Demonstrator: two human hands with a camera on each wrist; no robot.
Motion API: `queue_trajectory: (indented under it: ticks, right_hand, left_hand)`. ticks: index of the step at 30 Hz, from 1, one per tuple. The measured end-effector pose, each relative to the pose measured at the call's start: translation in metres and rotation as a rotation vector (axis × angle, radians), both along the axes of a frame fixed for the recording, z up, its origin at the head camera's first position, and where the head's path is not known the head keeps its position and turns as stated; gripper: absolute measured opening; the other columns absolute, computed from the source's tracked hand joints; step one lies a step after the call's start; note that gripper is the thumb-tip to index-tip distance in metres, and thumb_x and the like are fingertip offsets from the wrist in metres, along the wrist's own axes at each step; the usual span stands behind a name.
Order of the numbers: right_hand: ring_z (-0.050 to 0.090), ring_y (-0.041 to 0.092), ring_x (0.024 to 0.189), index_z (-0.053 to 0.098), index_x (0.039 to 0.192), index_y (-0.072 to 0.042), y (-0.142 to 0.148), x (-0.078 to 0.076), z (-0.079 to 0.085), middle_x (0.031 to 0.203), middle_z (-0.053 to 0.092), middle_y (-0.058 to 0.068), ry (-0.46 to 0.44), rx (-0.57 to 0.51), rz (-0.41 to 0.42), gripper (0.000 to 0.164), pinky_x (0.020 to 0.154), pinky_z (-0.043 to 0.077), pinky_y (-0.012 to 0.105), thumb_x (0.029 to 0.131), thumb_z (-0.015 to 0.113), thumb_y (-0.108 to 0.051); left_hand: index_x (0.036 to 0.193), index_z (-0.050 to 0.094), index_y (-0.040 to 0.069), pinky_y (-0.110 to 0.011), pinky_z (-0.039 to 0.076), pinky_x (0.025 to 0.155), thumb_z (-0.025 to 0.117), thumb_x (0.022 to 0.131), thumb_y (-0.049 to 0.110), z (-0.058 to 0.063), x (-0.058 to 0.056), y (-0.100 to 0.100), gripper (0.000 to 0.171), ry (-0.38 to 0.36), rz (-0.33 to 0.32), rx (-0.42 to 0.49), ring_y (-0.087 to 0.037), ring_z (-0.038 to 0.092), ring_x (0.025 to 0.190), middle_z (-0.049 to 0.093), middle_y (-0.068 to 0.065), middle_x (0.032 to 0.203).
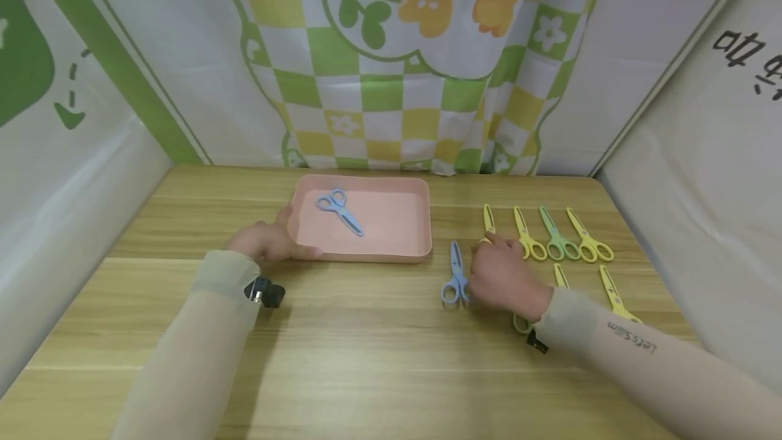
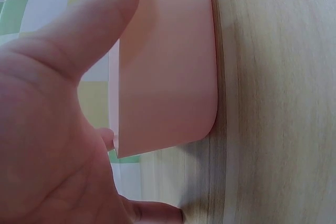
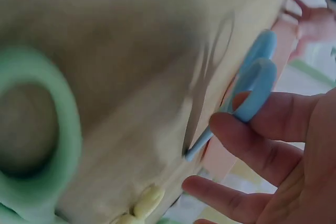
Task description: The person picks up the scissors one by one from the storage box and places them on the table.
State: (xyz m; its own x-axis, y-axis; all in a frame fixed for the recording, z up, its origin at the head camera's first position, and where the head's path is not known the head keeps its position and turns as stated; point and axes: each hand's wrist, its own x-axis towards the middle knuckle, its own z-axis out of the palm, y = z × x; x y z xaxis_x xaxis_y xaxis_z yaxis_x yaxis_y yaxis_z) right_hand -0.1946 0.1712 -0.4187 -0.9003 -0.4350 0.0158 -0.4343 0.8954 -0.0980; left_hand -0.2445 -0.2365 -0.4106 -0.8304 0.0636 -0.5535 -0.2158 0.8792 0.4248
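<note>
A shallow pink tray (image 1: 373,258) lies toward the back of the table, with blue scissors (image 1: 339,211) inside it. My left hand (image 1: 267,239) rests against the tray's near left corner, fingers spread, the thumb (image 2: 100,19) along its front wall. Right of the tray, my right hand (image 1: 508,274) pinches a handle loop of a second pair of blue scissors (image 3: 255,85) between thumb and fingers. Those scissors (image 1: 455,271) are tilted, handles raised and the tip low by the table. Green scissors (image 3: 68,124) lie close below the right wrist, mostly hidden in the head view.
Yellow scissors (image 1: 527,235), green scissors (image 1: 557,236) and more yellow scissors (image 1: 588,236) lie in a back row at the right. Another yellow pair (image 1: 613,294) lies nearer, partly behind the right forearm. A checkered curtain (image 1: 391,100) hangs behind the wooden table (image 1: 342,358).
</note>
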Motion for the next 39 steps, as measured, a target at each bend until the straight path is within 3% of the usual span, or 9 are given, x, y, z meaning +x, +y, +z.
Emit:
queue_trajectory:
  ticks: [5,11,14,17,22,26,29,32,39]
  right_hand:
    - [0.038,0.043,0.136,0.053,0.054,-0.017,-0.008,0.015,0.001,0.126,0.065,0.015,-0.075,0.097,-0.037,0.019,0.102,0.024,0.064,0.071,0.062,-0.015]
    - [0.043,0.042,0.131,0.052,0.054,-0.016,-0.007,0.021,0.0,0.12,0.066,0.015,-0.039,0.156,-0.012,0.025,0.098,0.028,0.064,0.076,0.063,-0.02]
    - [0.052,0.036,0.123,0.06,0.061,-0.016,-0.005,0.017,0.002,0.121,0.066,0.013,0.023,0.158,0.056,0.024,0.093,0.033,0.062,0.083,0.065,-0.023]
    - [0.057,0.029,0.117,0.073,0.083,-0.015,-0.002,0.01,0.003,0.124,0.066,0.009,0.04,0.151,0.172,0.01,0.088,0.038,0.059,0.081,0.073,-0.025]
    - [0.06,0.021,0.105,0.076,0.105,-0.017,0.003,0.003,0.003,0.118,0.067,0.002,-0.021,0.212,0.311,0.032,0.081,0.039,0.056,0.077,0.082,-0.032]
    - [0.06,0.019,0.105,0.076,0.102,-0.02,0.008,0.0,0.003,0.121,0.067,0.002,-0.047,0.249,0.346,0.029,0.079,0.038,0.055,0.079,0.083,-0.034]
    - [0.062,0.018,0.097,0.073,0.088,-0.023,0.012,0.0,0.003,0.113,0.068,-0.002,-0.044,0.272,0.383,0.016,0.076,0.037,0.053,0.08,0.082,-0.033]
    - [0.061,0.017,0.091,0.067,0.078,-0.026,0.017,0.004,0.004,0.105,0.068,-0.006,-0.035,0.285,0.404,0.017,0.071,0.037,0.05,0.08,0.082,-0.033]
    - [0.06,0.025,0.114,0.074,0.089,-0.024,0.025,0.011,0.008,0.124,0.067,0.002,-0.038,0.297,0.408,0.017,0.07,0.039,0.05,0.08,0.083,-0.034]
  left_hand:
    - [0.157,-0.018,0.015,-0.069,0.02,0.108,0.07,0.06,0.086,-0.002,-0.002,0.0,0.15,0.006,-0.008,0.011,-0.059,0.015,0.138,0.013,-0.046,0.15]
    - [0.157,-0.019,0.015,-0.071,0.016,0.107,0.072,0.053,0.088,-0.01,-0.008,-0.005,0.156,0.001,-0.002,0.026,-0.06,0.011,0.139,0.01,-0.045,0.151]
    - [0.157,-0.019,0.015,-0.072,0.015,0.107,0.071,0.052,0.089,-0.01,-0.009,-0.006,0.157,0.0,-0.001,0.021,-0.059,0.009,0.14,0.009,-0.045,0.152]
    - [0.157,-0.019,0.015,-0.072,0.015,0.107,0.071,0.051,0.09,-0.01,-0.009,-0.006,0.158,0.0,-0.004,0.02,-0.059,0.009,0.14,0.009,-0.045,0.152]
    - [0.157,-0.02,0.015,-0.071,0.017,0.107,0.071,0.051,0.089,-0.01,-0.008,-0.005,0.158,0.001,-0.006,0.025,-0.06,0.012,0.139,0.011,-0.045,0.151]
    - [0.157,-0.02,0.016,-0.071,0.018,0.107,0.072,0.05,0.089,-0.009,-0.008,-0.005,0.158,0.003,0.002,0.034,-0.06,0.013,0.139,0.012,-0.045,0.151]
    - [0.157,-0.02,0.016,-0.071,0.018,0.107,0.072,0.05,0.089,-0.008,-0.007,-0.005,0.159,0.005,0.003,0.032,-0.06,0.013,0.139,0.012,-0.045,0.151]
    - [0.157,-0.019,0.015,-0.07,0.019,0.107,0.071,0.051,0.089,-0.007,-0.006,-0.004,0.158,0.009,-0.003,0.02,-0.06,0.015,0.138,0.014,-0.045,0.15]
    - [0.157,-0.019,0.015,-0.07,0.019,0.107,0.069,0.054,0.089,-0.007,-0.005,-0.003,0.155,0.016,-0.011,0.005,-0.06,0.018,0.137,0.018,-0.046,0.149]
